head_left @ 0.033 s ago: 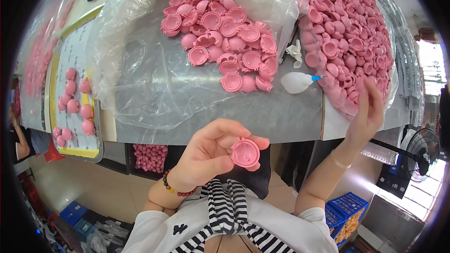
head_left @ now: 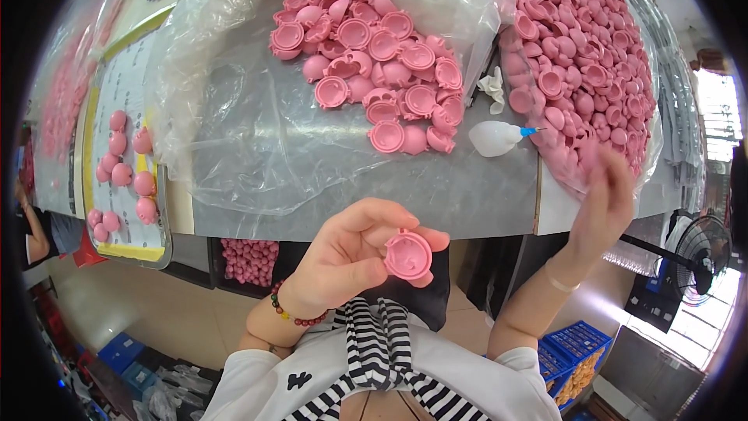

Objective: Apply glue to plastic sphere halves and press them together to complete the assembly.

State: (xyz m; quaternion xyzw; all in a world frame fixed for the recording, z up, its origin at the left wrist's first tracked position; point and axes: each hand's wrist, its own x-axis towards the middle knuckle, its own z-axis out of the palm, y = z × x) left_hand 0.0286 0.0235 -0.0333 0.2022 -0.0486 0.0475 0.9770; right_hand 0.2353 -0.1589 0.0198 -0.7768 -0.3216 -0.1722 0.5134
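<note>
My left hand (head_left: pixel 343 253) is closed around a pink plastic half shell (head_left: pixel 409 255), pinched between thumb and fingers with its round hollow side showing. At the near edge of a large bag heaped with pink half shells (head_left: pixel 580 54), my right hand (head_left: pixel 609 195) is blurred by motion. A smeared pink half shell (head_left: pixel 595 159) appears to be between its fingertips; its exact shape is unclear. Many loose half shells (head_left: pixel 374 70), some hollow side up and some dome up, lie on the grey table (head_left: pixel 312 179) ahead of me.
A white squeeze bottle (head_left: pixel 495 139) with a blue needle tip lies left of the bag, near a crumpled white tissue (head_left: pixel 492 90). On the left, a tray (head_left: pixel 128 252) carries several pink balls (head_left: pixel 145 183). Clear plastic sheeting (head_left: pixel 187 93) covers part of the table. Below sits a bin of pink pieces (head_left: pixel 249 261).
My right hand has shifted slightly left and toward me from the heap, with a blurred pink piece at its fingertips. The left hand keeps its half shell in the same place.
</note>
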